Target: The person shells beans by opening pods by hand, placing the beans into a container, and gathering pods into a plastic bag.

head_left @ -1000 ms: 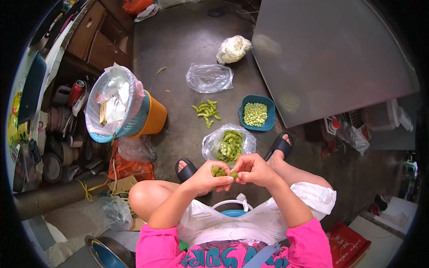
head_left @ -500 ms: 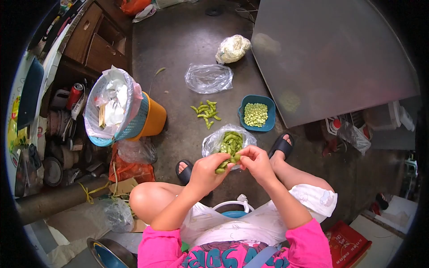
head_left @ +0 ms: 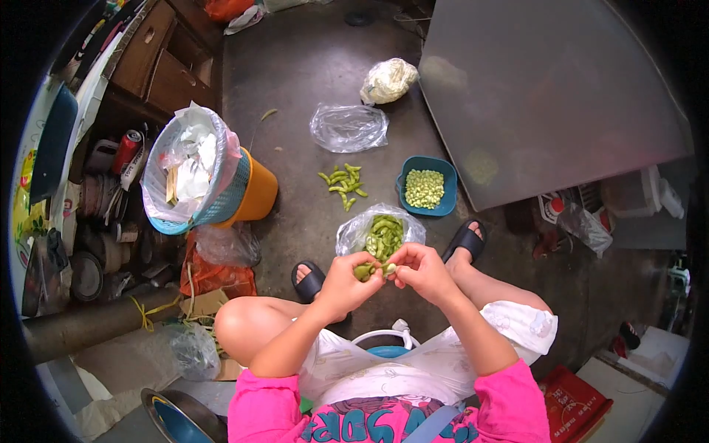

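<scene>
My left hand [head_left: 350, 279] is closed around green edamame pods [head_left: 362, 272], which poke out past its fingers. My right hand [head_left: 418, 268] pinches with thumb and forefinger at a pale green edamame bean [head_left: 390, 269], close against the left fingertips. Just beyond both hands, a clear plastic bag [head_left: 353, 232] lies open on the floor with many green pods [head_left: 385, 235] in it. To its upper right sits a teal square bowl [head_left: 429, 210] holding shelled beans [head_left: 425, 189]. A small loose pile of pods [head_left: 344, 182] rests on the floor left of the bowl.
A crumpled clear bag [head_left: 349, 128] and a tied bag of pale stuff [head_left: 388, 80] lie farther off. At left stands a lined blue waste basket [head_left: 240, 190] against an orange bin [head_left: 260, 188]. A large grey panel [head_left: 546, 96] fills the upper right. Black slippers [head_left: 467, 241] flank the bag.
A pale bean now shows between my fingertips, where a green pod was before. My hands stay close together in nearly the same place, and the view has shifted slightly.
</scene>
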A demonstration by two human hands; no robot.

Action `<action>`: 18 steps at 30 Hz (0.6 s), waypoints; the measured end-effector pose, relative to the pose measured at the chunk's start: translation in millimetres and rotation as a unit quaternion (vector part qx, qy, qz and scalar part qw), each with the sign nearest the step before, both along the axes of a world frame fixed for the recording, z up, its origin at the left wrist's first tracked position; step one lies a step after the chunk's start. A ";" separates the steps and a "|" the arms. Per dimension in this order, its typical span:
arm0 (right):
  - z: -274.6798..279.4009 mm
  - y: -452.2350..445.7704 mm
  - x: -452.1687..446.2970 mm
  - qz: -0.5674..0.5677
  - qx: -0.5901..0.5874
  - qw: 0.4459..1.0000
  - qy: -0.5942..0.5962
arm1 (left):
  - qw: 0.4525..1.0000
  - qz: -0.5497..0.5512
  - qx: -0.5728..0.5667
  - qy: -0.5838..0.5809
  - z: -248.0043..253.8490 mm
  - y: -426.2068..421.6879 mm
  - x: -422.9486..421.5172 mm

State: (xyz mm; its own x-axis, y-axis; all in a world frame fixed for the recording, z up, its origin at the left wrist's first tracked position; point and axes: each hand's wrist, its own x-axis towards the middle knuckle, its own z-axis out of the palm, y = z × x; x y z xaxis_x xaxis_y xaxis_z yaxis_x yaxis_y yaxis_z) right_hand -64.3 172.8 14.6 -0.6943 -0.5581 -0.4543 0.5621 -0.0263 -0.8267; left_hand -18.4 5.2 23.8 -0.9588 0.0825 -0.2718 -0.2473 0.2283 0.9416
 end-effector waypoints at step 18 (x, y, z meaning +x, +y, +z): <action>-1.3 -0.2 3.9 0.066 0.196 0.937 0.281 | 0.967 -0.075 -0.222 0.098 8.2 7.8 2.8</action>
State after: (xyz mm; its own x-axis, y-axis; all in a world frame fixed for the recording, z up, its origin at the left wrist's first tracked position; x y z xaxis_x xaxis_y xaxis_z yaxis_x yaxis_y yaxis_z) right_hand -60.4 172.5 13.4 -0.8225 -0.5220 -0.2261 0.0126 0.3807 -0.9246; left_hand -15.6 13.0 32.0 -0.9820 0.1409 -0.1258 -0.0063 0.6409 0.7676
